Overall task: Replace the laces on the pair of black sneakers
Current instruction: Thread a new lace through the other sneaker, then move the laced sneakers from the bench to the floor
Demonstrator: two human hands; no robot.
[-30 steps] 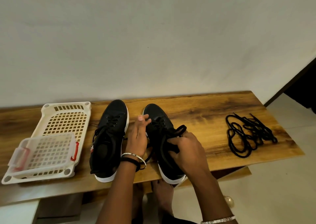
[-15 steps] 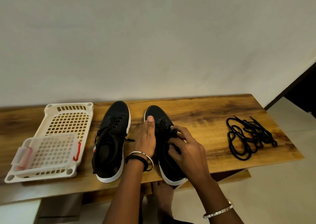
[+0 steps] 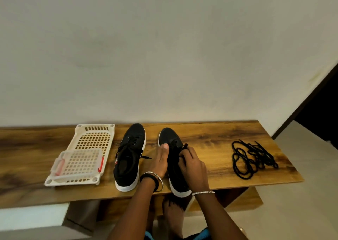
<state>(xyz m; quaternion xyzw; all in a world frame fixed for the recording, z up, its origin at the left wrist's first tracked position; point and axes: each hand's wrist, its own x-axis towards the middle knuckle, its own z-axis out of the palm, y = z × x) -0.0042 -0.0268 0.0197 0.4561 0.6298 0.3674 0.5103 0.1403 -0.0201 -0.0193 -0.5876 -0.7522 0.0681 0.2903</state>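
Observation:
Two black sneakers with white soles stand side by side on the wooden table (image 3: 210,135), toes toward the wall. The left sneaker (image 3: 130,155) is untouched, with its lace ends hanging loose. My left hand (image 3: 159,162) rests against the left side of the right sneaker (image 3: 173,144), thumb pointing up. Over the eyelets of that shoe, my right hand (image 3: 192,163) pinches its black lace (image 3: 185,146). A tangled pile of black laces (image 3: 253,159) lies on the table to the right.
At the table's left a cream perforated tray (image 3: 95,137) holds a smaller clear basket (image 3: 78,162) with red clips. The wall runs behind the table. Pale floor lies to the right, and bare feet show under the front edge.
My right hand has moved up the right sneaker toward its toe, still holding the lace. My left hand stays against the shoe's side. The camera has tilted up a little.

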